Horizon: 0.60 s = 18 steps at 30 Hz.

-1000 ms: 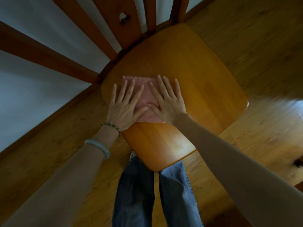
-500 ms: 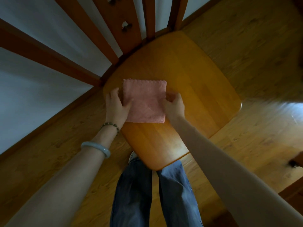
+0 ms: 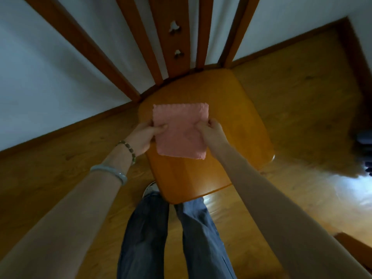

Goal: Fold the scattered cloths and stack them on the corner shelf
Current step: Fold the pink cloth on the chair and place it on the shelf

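Note:
A folded pink cloth (image 3: 180, 129), roughly square, is held just above the orange wooden chair seat (image 3: 237, 125). My left hand (image 3: 144, 136) pinches its left edge, thumb on top and fingers underneath. On the cloth's right edge, my right hand (image 3: 211, 132) pinches the same way. The cloth's near edge hangs a little lower over the seat. No shelf is in view.
The chair's slatted back (image 3: 177, 43) rises against a white wall. Wooden floor surrounds the chair, with a bright glare at the right. My legs in blue jeans (image 3: 175, 238) stand at the seat's front edge. A dark object (image 3: 365, 138) lies at the far right.
Both hands went from pressing flat on the cloth to gripping its side edges, and the cloth has lifted off the seat. The view has tilted up and swung round.

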Each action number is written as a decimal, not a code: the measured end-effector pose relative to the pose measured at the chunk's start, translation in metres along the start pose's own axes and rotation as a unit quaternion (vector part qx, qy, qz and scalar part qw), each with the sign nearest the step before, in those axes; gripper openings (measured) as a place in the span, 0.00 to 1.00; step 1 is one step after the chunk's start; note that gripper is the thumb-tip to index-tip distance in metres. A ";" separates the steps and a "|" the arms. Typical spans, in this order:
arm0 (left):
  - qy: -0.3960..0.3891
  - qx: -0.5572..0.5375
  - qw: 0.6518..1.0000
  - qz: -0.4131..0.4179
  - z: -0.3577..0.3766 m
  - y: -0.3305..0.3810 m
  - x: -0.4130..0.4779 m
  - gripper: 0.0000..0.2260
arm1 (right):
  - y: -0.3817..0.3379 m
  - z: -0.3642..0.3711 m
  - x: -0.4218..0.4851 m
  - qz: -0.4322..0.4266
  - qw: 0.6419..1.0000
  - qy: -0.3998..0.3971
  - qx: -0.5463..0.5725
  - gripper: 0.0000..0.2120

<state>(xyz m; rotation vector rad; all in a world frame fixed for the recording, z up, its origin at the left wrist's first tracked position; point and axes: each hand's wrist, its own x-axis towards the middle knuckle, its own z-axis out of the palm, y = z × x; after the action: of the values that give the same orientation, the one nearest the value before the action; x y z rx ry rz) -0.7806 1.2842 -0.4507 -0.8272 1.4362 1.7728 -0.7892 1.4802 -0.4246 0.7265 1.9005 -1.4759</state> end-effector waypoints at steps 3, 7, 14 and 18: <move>-0.022 -0.035 0.999 0.002 0.001 0.024 -0.051 0.20 | -0.041 -0.006 -0.037 -0.058 0.997 -0.022 -0.042 0.10; -0.004 -0.042 0.999 0.031 0.005 0.061 -0.127 0.14 | -0.100 -0.005 -0.097 -0.125 0.988 -0.041 -0.079 0.08; 0.028 -0.133 0.977 0.164 -0.033 0.112 -0.274 0.21 | -0.194 0.034 -0.208 -0.197 0.972 -0.079 -0.101 0.08; 0.084 -0.164 0.953 0.241 -0.078 0.109 -0.357 0.17 | -0.227 0.089 -0.272 -0.229 0.958 -0.142 -0.096 0.09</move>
<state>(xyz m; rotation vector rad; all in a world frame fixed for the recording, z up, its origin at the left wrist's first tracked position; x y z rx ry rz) -0.6704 1.1473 -0.1123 -0.8593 1.5737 2.4094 -0.7663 1.3293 -0.0932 -0.0266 2.0255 -1.5317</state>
